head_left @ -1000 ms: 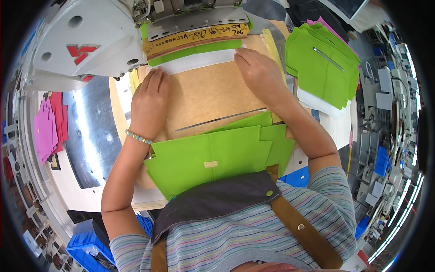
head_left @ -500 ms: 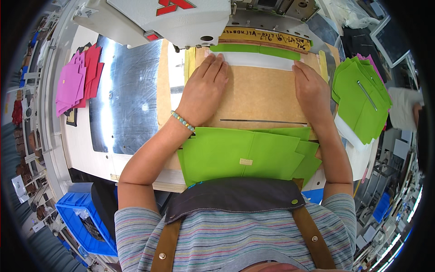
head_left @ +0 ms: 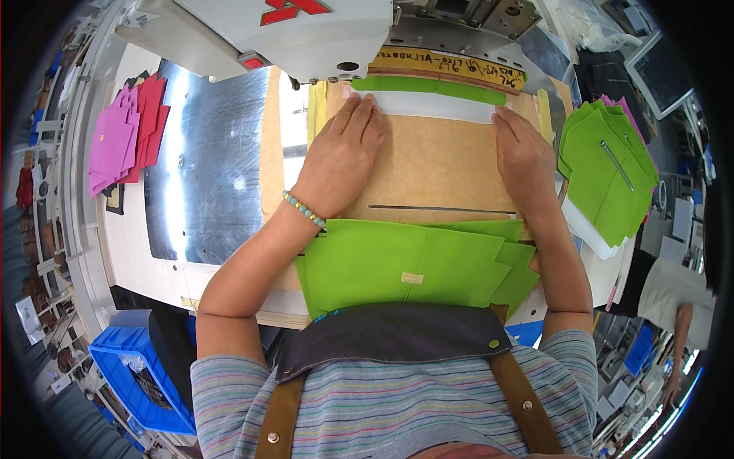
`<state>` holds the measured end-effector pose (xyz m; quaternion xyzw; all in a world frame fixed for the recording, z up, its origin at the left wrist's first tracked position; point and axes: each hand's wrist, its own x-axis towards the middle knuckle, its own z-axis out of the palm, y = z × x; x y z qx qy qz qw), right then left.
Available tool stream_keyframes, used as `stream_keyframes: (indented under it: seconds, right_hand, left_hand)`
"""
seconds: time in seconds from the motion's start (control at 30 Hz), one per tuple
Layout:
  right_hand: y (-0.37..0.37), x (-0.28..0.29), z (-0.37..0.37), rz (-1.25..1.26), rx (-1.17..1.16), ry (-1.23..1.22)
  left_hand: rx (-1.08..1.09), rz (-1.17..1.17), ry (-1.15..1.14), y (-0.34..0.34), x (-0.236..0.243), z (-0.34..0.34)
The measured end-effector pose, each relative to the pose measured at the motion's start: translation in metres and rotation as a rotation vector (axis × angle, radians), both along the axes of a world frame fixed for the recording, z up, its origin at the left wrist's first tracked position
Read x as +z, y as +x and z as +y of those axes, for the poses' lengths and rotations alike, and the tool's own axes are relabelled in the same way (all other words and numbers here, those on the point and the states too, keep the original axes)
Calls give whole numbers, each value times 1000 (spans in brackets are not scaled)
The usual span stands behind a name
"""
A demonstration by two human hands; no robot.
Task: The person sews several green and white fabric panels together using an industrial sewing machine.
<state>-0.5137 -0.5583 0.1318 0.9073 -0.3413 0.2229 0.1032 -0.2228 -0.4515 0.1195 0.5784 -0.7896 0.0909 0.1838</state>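
A white strip (head_left: 436,108) lies along a green fabric edge (head_left: 436,88) at the far side of a tan board (head_left: 443,153). My left hand (head_left: 345,149) rests on the strip's left end, fingers stretched out side by side. At its right end, my right hand (head_left: 525,157) touches the corner with extended fingertips; the thumb is hidden. Both hands press from above rather than wrap round anything. Closer to me, stacked green fabric pieces (head_left: 397,264) with a small beige label lie on the board's near part. A beaded bracelet (head_left: 304,209) circles my left wrist.
A white machine head (head_left: 306,38) overhangs the far side. To the left are a shiny metal plate (head_left: 206,168), with pink (head_left: 113,141) and red pieces (head_left: 151,115). More green pieces (head_left: 608,172) with a metal bar lie right. A blue crate (head_left: 141,375) stands lower left; another person (head_left: 677,302) is at right.
My hands stay at the strip's two ends, almost unmoved. The view has shifted slightly. At the right edge, the other person has come further into sight.
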Motion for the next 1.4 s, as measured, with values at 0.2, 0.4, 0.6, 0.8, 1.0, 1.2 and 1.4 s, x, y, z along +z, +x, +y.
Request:
stream_keyframes:
  seconds: [0.2,0.4,0.6,0.8,1.0,1.2,1.4]
  right_hand:
    - [-1,0,-1,16,16,-55]
    - [1,-3,-2,15,25,-66]
    - [0,-3,-1,17,8,-48]
    - [-3,7,0,13,26,21]
    - [-3,5,-3,-44,67,20]
    - [-9,-1,-4,-30,92,-12]
    - [-5,-2,-3,-41,104,-27]
  left_hand:
    - [-3,-87,22,0,0,-1]
    - [1,-2,23,2,0,-2]
    - [-2,1,17,2,2,-2]
    - [-16,36,44,0,4,-4]
    - [-12,22,63,0,0,-6]
    - [2,18,90,-3,1,-7]
    - [-6,-55,84,1,2,-5]
